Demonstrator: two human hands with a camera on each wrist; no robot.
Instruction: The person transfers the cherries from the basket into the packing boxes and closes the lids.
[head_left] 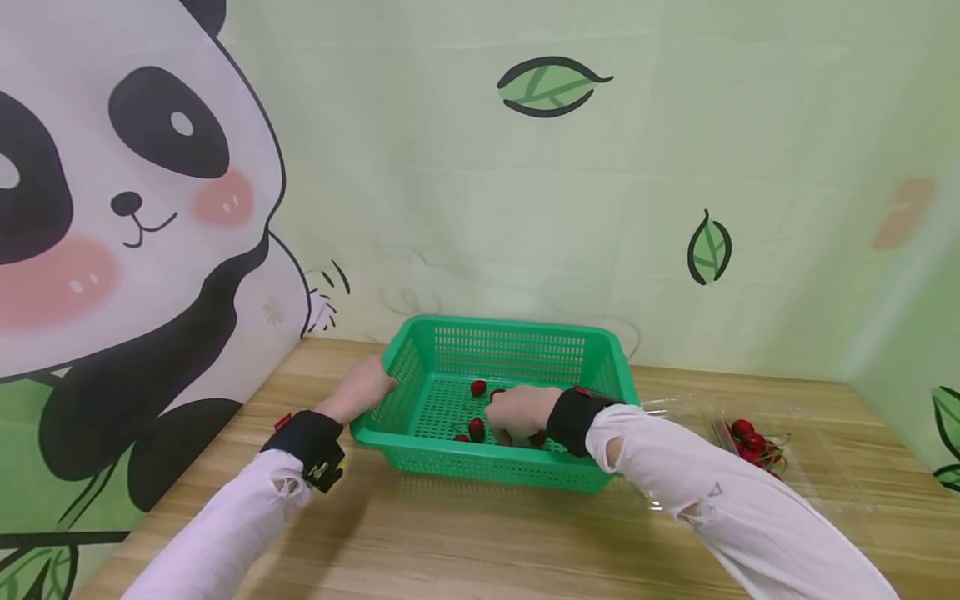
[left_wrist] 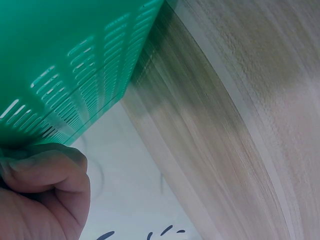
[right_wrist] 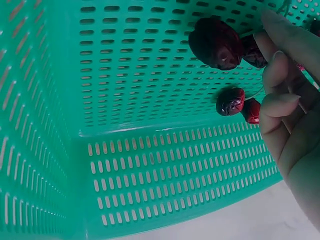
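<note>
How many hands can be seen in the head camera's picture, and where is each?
2: the left hand at the green basket's left rim, the right hand inside it, close to cherries.

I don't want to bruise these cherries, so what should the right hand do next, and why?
I'd probably pinch the partly hidden dark cherry lightly: the fingers of the right hand are next to it, though whether they hold it is unclear, and the left hand grips the rim of the green basket, which should help steady it.
</note>
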